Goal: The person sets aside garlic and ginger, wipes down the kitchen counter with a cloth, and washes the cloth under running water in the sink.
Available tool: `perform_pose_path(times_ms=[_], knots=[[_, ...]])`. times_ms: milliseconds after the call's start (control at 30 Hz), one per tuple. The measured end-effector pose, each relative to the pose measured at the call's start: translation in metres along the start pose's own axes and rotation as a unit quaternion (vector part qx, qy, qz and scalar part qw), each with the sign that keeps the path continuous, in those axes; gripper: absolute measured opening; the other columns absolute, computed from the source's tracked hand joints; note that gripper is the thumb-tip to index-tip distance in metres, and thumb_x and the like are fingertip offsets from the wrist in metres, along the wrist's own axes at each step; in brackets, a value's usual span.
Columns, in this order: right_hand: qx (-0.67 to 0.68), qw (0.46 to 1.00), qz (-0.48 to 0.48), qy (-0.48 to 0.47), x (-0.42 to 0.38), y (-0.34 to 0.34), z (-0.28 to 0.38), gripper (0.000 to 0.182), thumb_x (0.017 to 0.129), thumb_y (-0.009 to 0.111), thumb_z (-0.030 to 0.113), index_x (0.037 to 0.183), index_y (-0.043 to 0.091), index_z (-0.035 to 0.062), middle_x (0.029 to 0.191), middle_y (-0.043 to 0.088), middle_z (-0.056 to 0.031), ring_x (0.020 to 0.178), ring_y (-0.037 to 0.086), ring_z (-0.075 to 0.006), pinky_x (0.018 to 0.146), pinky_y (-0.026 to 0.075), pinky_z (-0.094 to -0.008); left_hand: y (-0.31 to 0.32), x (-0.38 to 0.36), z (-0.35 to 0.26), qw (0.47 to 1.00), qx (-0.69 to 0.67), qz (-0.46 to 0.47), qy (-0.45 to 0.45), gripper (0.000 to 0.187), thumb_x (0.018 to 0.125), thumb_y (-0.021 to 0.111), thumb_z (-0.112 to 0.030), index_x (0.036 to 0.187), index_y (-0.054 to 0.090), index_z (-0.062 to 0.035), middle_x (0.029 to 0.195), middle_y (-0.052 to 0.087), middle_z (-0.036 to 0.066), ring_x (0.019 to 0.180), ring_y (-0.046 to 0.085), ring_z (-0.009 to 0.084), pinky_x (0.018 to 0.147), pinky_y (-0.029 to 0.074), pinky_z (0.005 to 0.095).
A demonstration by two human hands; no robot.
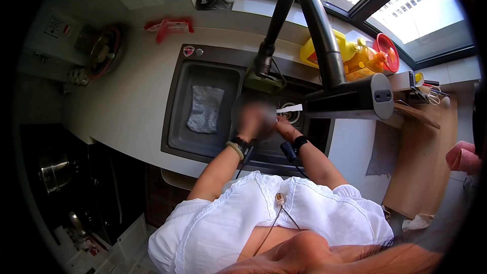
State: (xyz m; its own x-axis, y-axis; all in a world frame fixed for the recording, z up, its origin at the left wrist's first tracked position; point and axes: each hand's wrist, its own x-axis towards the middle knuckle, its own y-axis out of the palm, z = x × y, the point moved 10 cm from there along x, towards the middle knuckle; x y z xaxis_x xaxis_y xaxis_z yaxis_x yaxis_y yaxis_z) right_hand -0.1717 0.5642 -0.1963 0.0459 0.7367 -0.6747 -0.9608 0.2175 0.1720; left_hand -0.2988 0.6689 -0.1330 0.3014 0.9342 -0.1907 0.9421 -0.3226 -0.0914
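Note:
My left hand [249, 122] reaches into the dark double sink [175, 106], near the divider between its basins. A blur covers its fingers and the rounded greyish thing [264, 123] about them, so its kind and the left hand's grip cannot be told. To the right, my right hand [287, 129] has its fingers curled closed at the edge of the blurred thing; what they hold is not clear. A bright white strip [290, 108] lies just beyond the right hand, above the drain. In the left basin lies a crinkled grey cloth or pad [205, 109].
A tall dark faucet [324, 35] arches over the right basin. Behind the sink is a green holder [265, 82]. Yellow and orange bottles [362, 63] and a red basket [386, 50] stand by the window. A wooden board [418, 167] is at the right, red-edged packaging [170, 25] at the back left.

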Motion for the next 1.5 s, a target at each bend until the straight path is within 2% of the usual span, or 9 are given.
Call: perform_pose_path(times_ms=[167, 300, 600, 767, 900, 1100, 1233, 1400, 1500], knots=[[-0.061, 0.982, -0.117, -0.134, -0.044, -0.015, 0.093, 0.026, 0.076, 0.074, 0.006, 0.099, 0.063, 0.0058, 0.091, 0.064, -0.0006, 0.085, 0.057, -0.0111, 0.079, 0.044, -0.0259, 0.002, 0.007, -0.021, 1.0, -0.026, 0.01, 0.009, 0.02, 0.09, 0.07, -0.021, 0.092, 0.068, -0.001, 0.078, 0.064, -0.001, 0.073, 0.055, 0.0069, 0.066, 0.045, 0.0264], [0.029, 0.986, -0.065, -0.154, -0.012, -0.033, 0.074, 0.023, 0.072, 0.074, 0.005, 0.078, 0.054, 0.0126, 0.077, 0.056, 0.0028, 0.072, 0.049, -0.0063, 0.068, 0.04, -0.0228, 0.0, 0.005, -0.039, 0.997, -0.066, 0.007, -0.029, 0.021, 0.091, 0.069, -0.022, 0.09, 0.068, -0.0012, 0.076, 0.063, -0.002, 0.073, 0.053, 0.0061, 0.067, 0.044, 0.0262], [0.038, 0.985, -0.088, -0.142, -0.044, -0.026, 0.096, 0.02, 0.075, 0.076, 0.01, 0.083, 0.058, 0.0084, 0.079, 0.06, 0.0012, 0.077, 0.055, -0.0094, 0.071, 0.044, -0.0248, 0.0, -0.003, -0.058, 0.998, -0.043, 0.016, -0.031, 0.026, 0.092, 0.068, -0.026, 0.083, 0.064, -0.0013, 0.073, 0.061, -0.001, 0.07, 0.051, 0.0067, 0.063, 0.043, 0.0277], [-0.192, 0.967, -0.055, -0.157, -0.037, -0.033, 0.08, 0.035, 0.076, 0.078, 0.015, 0.105, 0.067, -0.0001, 0.098, 0.069, -0.007, 0.091, 0.064, -0.0164, 0.083, 0.049, -0.0305, 0.003, 0.01, -0.013, 1.0, -0.02, 0.014, -0.012, 0.03, 0.093, 0.067, -0.028, 0.079, 0.062, -0.0024, 0.07, 0.057, -0.002, 0.069, 0.049, 0.0068, 0.062, 0.041, 0.0277], [-0.433, 0.866, -0.095, -0.231, -0.049, -0.034, 0.099, 0.038, 0.075, 0.078, 0.017, 0.108, 0.069, -0.0005, 0.103, 0.071, -0.0099, 0.091, 0.065, -0.0165, 0.084, 0.05, -0.0306, 0.002, 0.008, -0.003, 0.998, -0.04, 0.038, -0.041, 0.03, 0.094, 0.067, -0.031, 0.083, 0.062, -0.004, 0.076, 0.057, -0.002, 0.073, 0.049, 0.0076, 0.065, 0.041, 0.0271], [-0.186, 0.944, -0.093, -0.257, -0.057, -0.014, 0.113, 0.029, 0.079, 0.074, 0.016, 0.102, 0.065, 0.0013, 0.088, 0.064, -0.0051, 0.079, 0.057, -0.0131, 0.073, 0.047, -0.0276, 0.015, -0.008, -0.033, 0.979, -0.095, 0.126, -0.126, 0.026, 0.092, 0.069, -0.03, 0.091, 0.062, -0.0056, 0.09, 0.062, 0.0, 0.085, 0.057, 0.01, 0.073, 0.046, 0.0265], [-0.14, 0.978, -0.018, -0.151, -0.032, 0.005, 0.086, 0.035, 0.08, 0.073, 0.017, 0.109, 0.064, -0.0013, 0.104, 0.065, -0.0103, 0.095, 0.061, -0.0211, 0.082, 0.049, -0.0334, 0.035, -0.009, 0.001, 0.959, -0.157, 0.175, -0.156, 0.024, 0.091, 0.072, -0.029, 0.093, 0.064, -0.0056, 0.092, 0.065, 0.003, 0.083, 0.061, 0.0122, 0.074, 0.05, 0.029], [-0.398, 0.901, -0.073, -0.156, -0.031, -0.036, 0.077, 0.022, 0.079, 0.072, 0.014, 0.094, 0.066, -0.0014, 0.099, 0.07, -0.0076, 0.086, 0.063, -0.0147, 0.078, 0.049, -0.0288, 0.015, 0.002, 0.026, 0.971, -0.164, 0.147, -0.097, 0.023, 0.09, 0.072, -0.027, 0.097, 0.065, -0.0064, 0.088, 0.067, 0.004, 0.076, 0.063, 0.0144, 0.071, 0.052, 0.0311], [-0.253, 0.95, -0.11, -0.148, -0.024, -0.055, 0.069, 0.022, 0.076, 0.07, 0.013, 0.094, 0.066, -0.0005, 0.098, 0.07, -0.0074, 0.085, 0.063, -0.0148, 0.076, 0.049, -0.0292, 0.011, 0.005, 0.028, 0.984, -0.11, 0.135, -0.048, 0.021, 0.09, 0.071, -0.025, 0.099, 0.066, -0.0062, 0.092, 0.068, 0.006, 0.08, 0.064, 0.0172, 0.075, 0.052, 0.0322]])
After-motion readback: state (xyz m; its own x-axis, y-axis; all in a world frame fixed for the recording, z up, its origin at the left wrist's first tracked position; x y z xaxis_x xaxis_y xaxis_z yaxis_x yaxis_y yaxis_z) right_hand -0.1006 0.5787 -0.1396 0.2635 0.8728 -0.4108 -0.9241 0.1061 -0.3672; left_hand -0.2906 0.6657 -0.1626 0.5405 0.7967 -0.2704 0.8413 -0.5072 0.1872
